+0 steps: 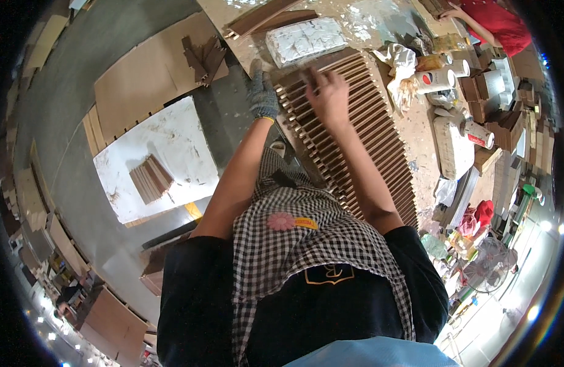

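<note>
A long wooden rack of many parallel slats lies across the workbench in front of me. My left hand, in a grey work glove, rests on the rack's near left edge by the slat ends. My right hand is bare and sits on top of the slats near the rack's far end, fingers bent, pinching a thin brown slat between fingertips. My checked apron hides the lower end of the rack.
A white foil-wrapped block lies beyond the rack. Cans and cups and crumpled plastic crowd the bench's right side. Left of me a white board carries a stack of short slats. Another person in red works at top right.
</note>
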### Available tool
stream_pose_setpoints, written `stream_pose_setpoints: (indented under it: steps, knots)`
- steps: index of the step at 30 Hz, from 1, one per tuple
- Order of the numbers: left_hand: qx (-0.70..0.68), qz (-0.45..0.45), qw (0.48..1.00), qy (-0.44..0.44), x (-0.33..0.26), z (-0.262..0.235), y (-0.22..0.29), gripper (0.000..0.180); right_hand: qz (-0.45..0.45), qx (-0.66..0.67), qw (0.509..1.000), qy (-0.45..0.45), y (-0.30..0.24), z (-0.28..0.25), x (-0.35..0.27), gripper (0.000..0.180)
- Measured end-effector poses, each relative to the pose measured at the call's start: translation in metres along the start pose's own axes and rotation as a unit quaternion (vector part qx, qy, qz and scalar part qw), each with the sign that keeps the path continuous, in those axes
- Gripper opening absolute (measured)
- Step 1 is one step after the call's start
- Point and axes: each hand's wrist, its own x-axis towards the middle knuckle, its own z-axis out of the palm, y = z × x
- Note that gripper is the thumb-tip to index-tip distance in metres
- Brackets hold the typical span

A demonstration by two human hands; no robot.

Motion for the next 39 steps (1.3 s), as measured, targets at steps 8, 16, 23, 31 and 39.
stream_pose_setpoints:
  steps: [8, 16, 23, 31, 39]
  knots:
    - [-0.533, -0.358, 0.766, 0.034, 0.009, -0.003, 0.031, 0.051, -0.03, 0.095, 0.995, 0.013, -0.033, -0.015, -0.029, 0.054]
    - [0.019, -0.022, 0.999, 0.017, -0.005, -0.008, 0.012, 0.045, -0.065, 0.061, 0.994, 0.07, -0.013, -0.017, -0.024, 0.047]
    - [-0.043, -0.018, 0.999, -0.006, -0.005, -0.008, 0.011, 0.045, -0.051, 0.076, 0.996, 0.024, 0.001, -0.014, -0.023, 0.052]
    - [-0.044, -0.03, 0.999, -0.01, -0.004, -0.008, 0.013, 0.045, 0.073, -0.07, 0.99, 0.096, 0.142, -0.004, 0.034, 0.047]
    - [-0.019, -0.011, 1.0, -0.014, 0.0, -0.005, 0.004, 0.046, 0.06, -0.065, 0.985, 0.148, 0.156, -0.005, 0.026, 0.044]
